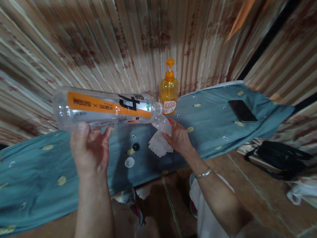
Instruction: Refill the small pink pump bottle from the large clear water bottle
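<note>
My left hand (90,151) grips a large clear plastic bottle (109,105) from below, with the thumb against its near side. The bottle lies almost level in the air. It has an orange and silver label, and its neck points right. At the bottle's mouth, my right hand (178,136) pinches a white tissue-like sheet (160,144) with a wavy lower edge. Part of the sheet touches or overlaps the neck. Just behind stands an orange pump bottle (169,91) of yellow liquid. A small black cap (135,147) and a white round lid (129,162) lie below the bottle.
A teal cloth with pineapple prints (210,129) covers the long narrow surface. On its right part rests a black phone (242,111). Pleated patterned curtains (97,39) hang behind. A black bag (280,157) sits at the lower right, beside the tiled floor (246,185).
</note>
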Demonstrator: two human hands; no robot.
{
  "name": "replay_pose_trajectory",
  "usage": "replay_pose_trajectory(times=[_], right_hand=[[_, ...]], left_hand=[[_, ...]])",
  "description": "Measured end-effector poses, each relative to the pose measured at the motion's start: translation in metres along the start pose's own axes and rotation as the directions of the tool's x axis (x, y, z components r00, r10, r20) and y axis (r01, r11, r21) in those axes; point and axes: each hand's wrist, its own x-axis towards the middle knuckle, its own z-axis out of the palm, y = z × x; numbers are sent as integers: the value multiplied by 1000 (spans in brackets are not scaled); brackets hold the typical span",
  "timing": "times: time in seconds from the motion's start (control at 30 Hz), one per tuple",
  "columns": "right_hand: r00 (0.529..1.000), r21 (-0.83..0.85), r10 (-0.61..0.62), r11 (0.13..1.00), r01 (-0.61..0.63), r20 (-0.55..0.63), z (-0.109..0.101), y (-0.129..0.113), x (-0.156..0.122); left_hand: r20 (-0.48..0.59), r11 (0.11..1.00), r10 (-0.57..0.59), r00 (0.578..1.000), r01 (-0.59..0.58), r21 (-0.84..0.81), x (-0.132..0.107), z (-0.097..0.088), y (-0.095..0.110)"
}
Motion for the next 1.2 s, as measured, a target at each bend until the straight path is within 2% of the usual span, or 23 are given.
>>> replay_pose_trajectory(times=[0.17, 0.37, 0.6, 0.8, 0.93, 1.2], right_hand=[[1000, 3, 19, 1000, -19, 5, 0, -1, 0], [999, 17, 9, 1000, -8, -34, 5, 1, 0], [999, 40, 8, 999, -7, -47, 4, 6, -1], [997, 78, 18, 997, -12, -79, 6, 12, -1], [990, 118, 93, 990, -81, -107, -1, 15, 0], [947, 215, 301, 938, -273, -113, -33, 18, 6]], left_hand=[[-88, 997, -61, 994, 56, -50, 4, -7, -10], [7, 996, -89, 996, 90, -8, 13, -25, -16], [-24, 992, -105, 994, 103, -79, 17, -30, -10], [18, 991, -132, 991, 132, -11, 21, -41, -6], [9, 992, -126, 992, 126, -9, 22, -43, -3], [27, 989, -139, 990, 140, -49, 22, -46, 1]])
